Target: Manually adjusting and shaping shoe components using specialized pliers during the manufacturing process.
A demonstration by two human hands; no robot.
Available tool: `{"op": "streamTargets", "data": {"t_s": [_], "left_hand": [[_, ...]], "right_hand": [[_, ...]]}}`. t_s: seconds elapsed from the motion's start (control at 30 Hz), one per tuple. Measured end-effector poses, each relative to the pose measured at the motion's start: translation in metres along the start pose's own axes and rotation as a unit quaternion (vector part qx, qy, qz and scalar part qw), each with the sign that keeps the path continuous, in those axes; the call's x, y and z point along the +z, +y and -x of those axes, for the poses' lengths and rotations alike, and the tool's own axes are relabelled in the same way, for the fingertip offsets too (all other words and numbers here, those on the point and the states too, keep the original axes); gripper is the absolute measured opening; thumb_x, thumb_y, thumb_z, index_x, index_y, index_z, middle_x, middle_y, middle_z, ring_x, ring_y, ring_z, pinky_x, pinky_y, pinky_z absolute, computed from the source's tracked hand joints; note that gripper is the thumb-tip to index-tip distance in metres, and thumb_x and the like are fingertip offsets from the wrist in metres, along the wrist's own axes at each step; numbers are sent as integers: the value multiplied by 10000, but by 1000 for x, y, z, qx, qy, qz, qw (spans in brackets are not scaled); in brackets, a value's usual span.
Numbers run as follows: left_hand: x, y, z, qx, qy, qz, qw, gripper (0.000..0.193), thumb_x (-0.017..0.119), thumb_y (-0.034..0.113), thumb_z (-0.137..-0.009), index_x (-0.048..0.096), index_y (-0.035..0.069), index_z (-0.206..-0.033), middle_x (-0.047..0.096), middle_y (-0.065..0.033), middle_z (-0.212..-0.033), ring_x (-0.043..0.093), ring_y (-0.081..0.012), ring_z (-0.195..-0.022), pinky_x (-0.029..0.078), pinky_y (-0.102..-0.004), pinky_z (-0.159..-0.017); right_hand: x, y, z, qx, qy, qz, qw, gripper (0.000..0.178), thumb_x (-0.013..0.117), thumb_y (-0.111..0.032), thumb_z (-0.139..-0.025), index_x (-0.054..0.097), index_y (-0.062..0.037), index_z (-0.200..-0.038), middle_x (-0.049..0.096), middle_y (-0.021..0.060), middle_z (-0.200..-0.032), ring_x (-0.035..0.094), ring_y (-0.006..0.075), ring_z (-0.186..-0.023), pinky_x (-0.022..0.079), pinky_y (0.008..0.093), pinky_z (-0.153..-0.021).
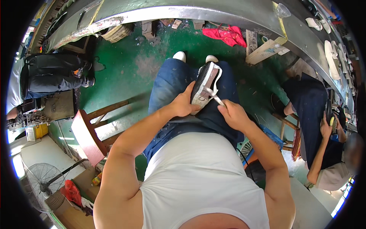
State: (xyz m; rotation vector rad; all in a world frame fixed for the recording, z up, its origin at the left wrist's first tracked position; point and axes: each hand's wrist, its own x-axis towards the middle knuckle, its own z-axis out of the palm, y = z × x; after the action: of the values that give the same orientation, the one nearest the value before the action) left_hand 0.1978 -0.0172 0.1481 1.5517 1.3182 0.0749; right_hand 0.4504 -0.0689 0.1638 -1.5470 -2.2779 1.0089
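Observation:
A dark shoe with pale grey panels, a white sole edge and a loose white strip lies across my lap, its toe pointing away from me. My left hand grips its near left side, thumb along the edge and fingers partly hidden under it. My right hand is closed round a short pale hammer-shaped tool. The tool's head rests at or just above the shoe's right side; I cannot tell whether they touch.
A grey workbench curves across the far side, with white shoes at its right. A wooden stool stands at left, near a fan. Co-workers sit at both sides; the right one holds a dark shoe. Red cloth lies beneath the bench.

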Motion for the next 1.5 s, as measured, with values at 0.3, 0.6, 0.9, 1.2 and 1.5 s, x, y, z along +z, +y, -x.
{"op": "streamTargets", "data": {"t_s": [0.3,0.6,0.9,1.2,1.5], "left_hand": [[-83,73,5,192,271,63,941,515,820,74,-766,516,-12,-1172,690,-125,-997,676,-164,-902,551,-302,-799],[-61,75,-94,113,90,282,948,436,739,237,-916,545,-1,-1226,646,-104,-1072,614,-141,-938,520,-288,-821],[3,14,-16,85,125,-143,978,379,640,243,-909,616,-62,-1132,689,-282,-918,692,-417,-877,552,-487,-774],[22,29,-12,160,247,-192,936,228,557,203,-939,593,43,-781,644,-196,-643,641,-426,-602,534,-515,-604],[50,-38,-66,-87,37,621,778,471,455,402,-1053,542,50,-1354,621,-108,-1267,549,-209,-1220,424,-376,-1058]], "right_hand": [[38,38,40,147,157,-410,886,289,555,-220,-992,584,10,-1163,663,33,-900,634,125,-812,511,295,-731],[21,25,41,159,145,-322,922,285,573,-191,-976,567,22,-1167,678,81,-909,663,164,-819,520,303,-788],[-42,4,24,201,-69,-292,932,239,606,-198,-949,623,-4,-1087,663,79,-829,658,171,-761,521,307,-720],[-57,1,-18,223,-229,-292,902,225,596,-212,-958,594,10,-996,620,65,-815,628,149,-698,517,317,-624],[-73,-12,-52,106,-241,33,964,264,573,-245,-969,597,17,-976,658,223,-871,659,379,-833,500,459,-737]]}}
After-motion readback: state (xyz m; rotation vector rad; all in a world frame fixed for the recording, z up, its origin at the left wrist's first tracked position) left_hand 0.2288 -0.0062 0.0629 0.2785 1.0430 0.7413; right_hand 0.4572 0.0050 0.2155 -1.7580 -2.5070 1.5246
